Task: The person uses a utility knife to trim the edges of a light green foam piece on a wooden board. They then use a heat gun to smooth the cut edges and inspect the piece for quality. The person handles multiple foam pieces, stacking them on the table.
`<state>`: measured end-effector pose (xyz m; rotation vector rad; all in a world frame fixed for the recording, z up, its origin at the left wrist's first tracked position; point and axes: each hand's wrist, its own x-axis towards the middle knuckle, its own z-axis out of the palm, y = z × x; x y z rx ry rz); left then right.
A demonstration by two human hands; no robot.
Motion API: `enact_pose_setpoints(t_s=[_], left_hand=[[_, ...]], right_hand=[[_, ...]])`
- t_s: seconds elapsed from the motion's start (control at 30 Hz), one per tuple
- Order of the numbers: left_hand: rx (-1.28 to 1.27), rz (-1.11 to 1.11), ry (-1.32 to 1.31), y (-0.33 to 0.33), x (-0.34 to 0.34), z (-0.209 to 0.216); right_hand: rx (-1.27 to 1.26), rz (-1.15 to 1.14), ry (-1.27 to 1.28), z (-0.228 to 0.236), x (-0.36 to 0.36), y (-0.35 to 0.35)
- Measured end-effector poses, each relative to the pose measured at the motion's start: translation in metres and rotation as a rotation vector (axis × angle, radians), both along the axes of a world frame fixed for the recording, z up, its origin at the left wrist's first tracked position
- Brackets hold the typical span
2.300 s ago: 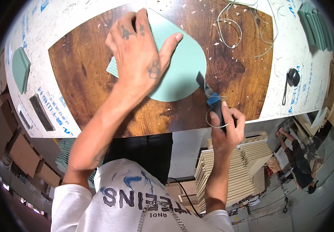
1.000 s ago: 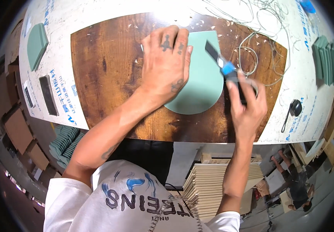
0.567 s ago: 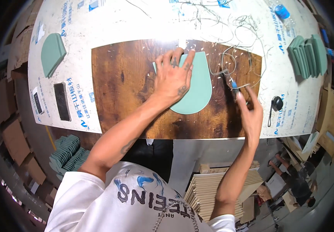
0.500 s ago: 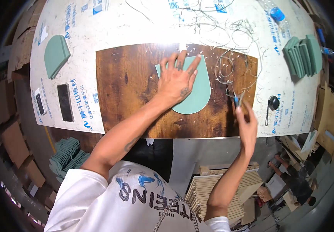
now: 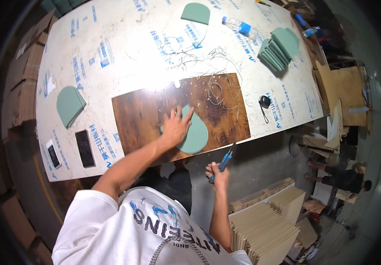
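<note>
Green panel [image 5: 195,138] lies flat; left hand [image 5: 176,128] covers part

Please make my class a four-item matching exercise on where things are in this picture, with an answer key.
1. Left hand
2. Blue-and-black cutter
3. Clear bottle
4. Black rectangular slab

A. Beside the stack of green pieces
B. Left of the wooden board
C. On the rounded green piece
D. In the right hand

Pairs: 1-C, 2-D, 3-A, 4-B
</note>
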<state>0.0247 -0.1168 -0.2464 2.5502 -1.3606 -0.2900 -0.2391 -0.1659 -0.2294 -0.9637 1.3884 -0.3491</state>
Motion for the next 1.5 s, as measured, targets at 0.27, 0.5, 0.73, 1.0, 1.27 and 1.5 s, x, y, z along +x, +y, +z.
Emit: enact_pose_setpoints(t_s=[0.27, 0.5, 0.73, 1.0, 1.27, 1.5], left_hand=[[0.251, 0.113, 0.533, 0.09, -0.049, 0.044], [-0.116, -0.098, 1.5, 0.12, -0.016, 0.147], [-0.509, 0.062, 1.441, 0.155, -0.034, 0.263], [-0.547, -0.166, 1.421, 0.207, -0.039, 0.298], [-0.834, -0.079, 1.405, 0.225, -0.051, 0.292], [-0.961, 0.129, 1.515, 0.223, -0.055, 0.294]], right_hand=[[-0.091, -0.447, -0.154, -0.024, 0.017, 0.063], [-0.266, -0.103, -0.431, 0.109, 0.011, 0.034], [-0.432, -0.205, -0.684, 0.236, 0.029, 0.069], [-0.616, -0.125, -0.731, 0.271, 0.02, 0.101], [-0.63, -0.064, -0.756, 0.296, 0.03, 0.116], [-0.555, 0.029, -0.838, 0.302, 0.035, 0.114]])
